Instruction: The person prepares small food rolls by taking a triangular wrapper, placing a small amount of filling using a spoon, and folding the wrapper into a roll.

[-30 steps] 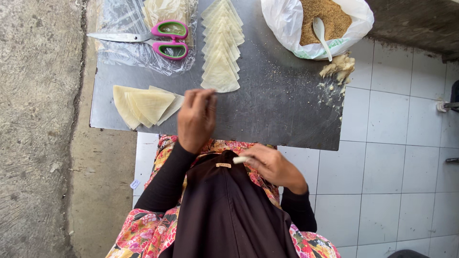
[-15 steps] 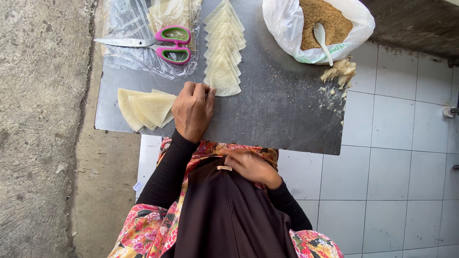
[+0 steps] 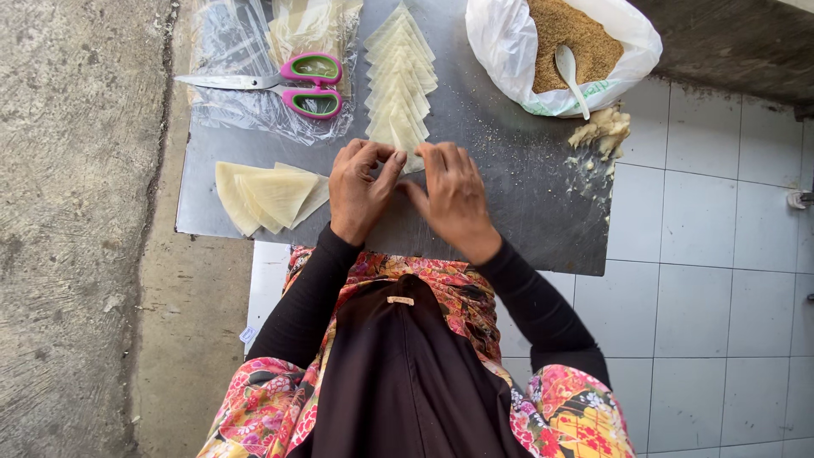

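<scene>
Both hands meet at the foot of the wrapper row.

Left to right on the grey metal desk (image 3: 509,212): fanned pale wrappers (image 3: 267,195), left hand (image 3: 360,191), then right hand (image 3: 454,191), newly arrived; their fingers pinch the nearest pale triangular pastry wrapper (image 3: 413,161), at twelve o'clock from the wrists.

Bright, even daylight fills the scene; shadows are soft and faint. The clear crinkled plastic sheet (image 3: 254,102) shows mild glare. Focus is sharp throughout, with no motion blur.
</scene>
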